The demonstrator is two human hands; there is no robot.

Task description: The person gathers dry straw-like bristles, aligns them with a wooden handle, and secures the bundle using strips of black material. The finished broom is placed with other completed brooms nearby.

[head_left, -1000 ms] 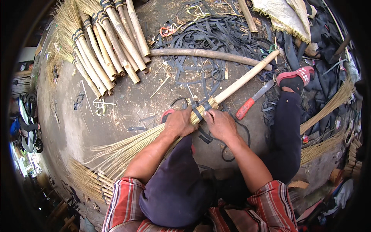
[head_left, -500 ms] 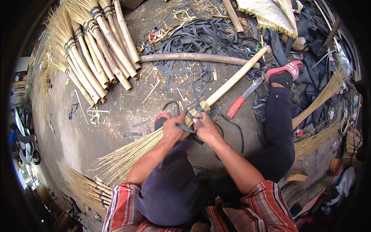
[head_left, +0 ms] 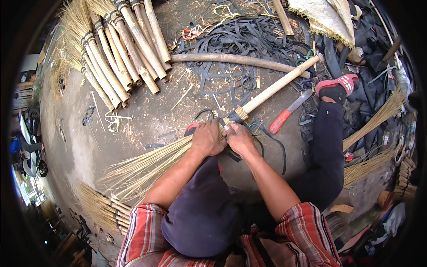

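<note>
A straw broom [head_left: 149,163] lies slantwise across my raised leg, bristles toward the lower left and pale bamboo handle [head_left: 282,86] toward the upper right. Dark rubber strip [head_left: 235,116] is wound around the bristles where they meet the handle. Just below this binding, my left hand [head_left: 207,139] is closed over the bristles. My right hand [head_left: 240,139] is closed beside it, thumb against the bristles and fingers partly underneath. Between the hands a piece of strip shows; which fingers hold it is hidden. A loose strip end [head_left: 279,144] trails on the ground right of my right hand.
A red-handled knife [head_left: 281,121] lies near my sandalled foot [head_left: 336,86]. Beyond is a heap of rubber strips [head_left: 240,38] behind a long pole [head_left: 235,58]. Finished brooms [head_left: 129,46] are piled at the far left; more bristle bundles [head_left: 95,207] lie at the near left.
My left hand has turned and closed in against my right hand. The grey strip loop that bridged both hands no longer shows. The broom stays in much the same position.
</note>
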